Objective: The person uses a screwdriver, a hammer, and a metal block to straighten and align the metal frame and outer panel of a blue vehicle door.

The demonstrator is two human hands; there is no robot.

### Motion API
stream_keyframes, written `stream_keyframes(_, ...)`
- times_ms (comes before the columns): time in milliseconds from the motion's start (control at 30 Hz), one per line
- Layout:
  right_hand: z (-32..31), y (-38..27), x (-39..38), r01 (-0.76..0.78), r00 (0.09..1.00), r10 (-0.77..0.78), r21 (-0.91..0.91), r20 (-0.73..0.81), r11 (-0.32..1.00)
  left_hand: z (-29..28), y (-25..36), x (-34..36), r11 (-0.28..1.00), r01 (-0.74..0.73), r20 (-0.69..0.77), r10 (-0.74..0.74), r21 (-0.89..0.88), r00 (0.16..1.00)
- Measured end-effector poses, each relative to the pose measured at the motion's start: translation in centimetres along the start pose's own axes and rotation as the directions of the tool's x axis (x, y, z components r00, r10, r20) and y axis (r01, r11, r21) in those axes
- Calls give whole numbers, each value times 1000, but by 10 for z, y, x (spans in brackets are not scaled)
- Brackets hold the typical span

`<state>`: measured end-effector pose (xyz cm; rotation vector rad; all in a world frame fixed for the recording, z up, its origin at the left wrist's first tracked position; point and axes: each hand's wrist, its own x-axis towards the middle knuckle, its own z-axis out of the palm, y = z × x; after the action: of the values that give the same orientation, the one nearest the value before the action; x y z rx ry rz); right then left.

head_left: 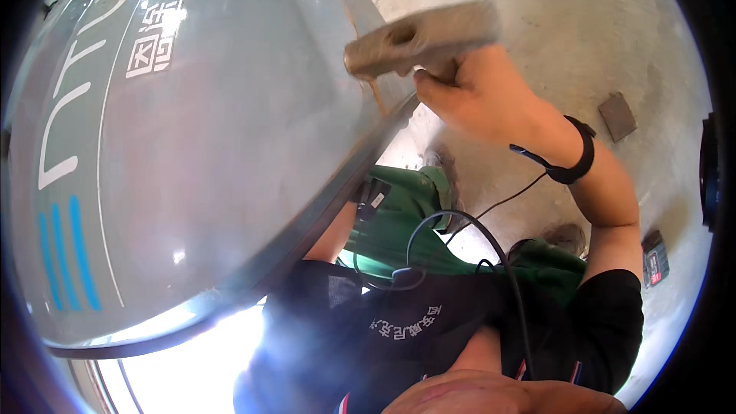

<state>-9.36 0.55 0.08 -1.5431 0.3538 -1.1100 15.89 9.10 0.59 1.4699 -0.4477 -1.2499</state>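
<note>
My right hand (475,96) is closed around a hammer, its fingers bent and its handle out of sight. The blurred metal hammer head (437,34), with a hole through it, is over the edge of a large grey-green vehicle panel (230,146). Whether it touches the panel I cannot tell. Brown streaks (373,96) run along the panel beside the hammer. My left forearm (333,238) passes behind the panel's dark rim, which hides my left hand.
A black cable (498,249) loops across my front, and a thinner one runs to the band (580,155) on my right wrist. A dark square block (618,116) and a black and red device (655,258) lie on the concrete floor (567,15).
</note>
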Motion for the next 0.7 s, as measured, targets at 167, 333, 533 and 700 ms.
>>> stream_keyframes(167, 11, -36, 4, -175, 982, 184, 509, 33, 843, 9, 1, 6, 1000, -13, 77, 14, -16, 997)
stream_keyframes(333, 10, -57, 11, -162, 987, 161, 148, 19, 976, 43, -3, 32, 997, 15, 246, 2, -69, 969)
stream_keyframes(533, -15, -86, 11, -133, 990, 138, 263, 0, 956, 71, 1, 38, 995, 38, 326, -6, -92, 945)
stream_keyframes(700, -41, -84, 19, -121, 989, 146, 546, -3, 829, 99, 7, 58, 999, 17, 301, -1, -51, 953)
